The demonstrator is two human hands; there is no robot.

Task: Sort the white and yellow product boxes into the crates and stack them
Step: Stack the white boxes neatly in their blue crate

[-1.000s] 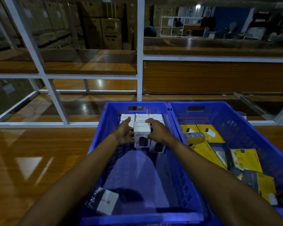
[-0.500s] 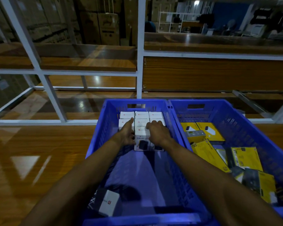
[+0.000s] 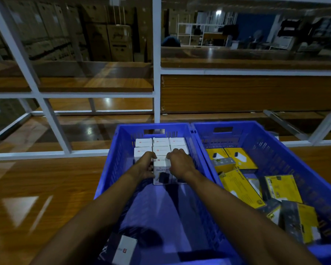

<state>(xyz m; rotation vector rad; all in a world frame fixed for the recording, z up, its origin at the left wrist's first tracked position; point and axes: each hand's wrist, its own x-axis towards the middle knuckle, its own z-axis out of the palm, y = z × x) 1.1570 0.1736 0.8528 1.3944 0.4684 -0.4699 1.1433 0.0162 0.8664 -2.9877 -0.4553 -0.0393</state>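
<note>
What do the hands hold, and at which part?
One upright white box in the left crate: the left hand grips its left side, the right hand its right side.

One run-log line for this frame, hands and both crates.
left hand, right hand: both hold front white box against packed white rows | left crate: loose white box at near end | right crate: yellow boxes jumbled

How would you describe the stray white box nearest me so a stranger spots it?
Find the left blue crate of two side by side. Its far end holds white boxes packed upright in rows; near its close left corner lies one loose white box. It alone lies tilted, apart from the rows.
</note>
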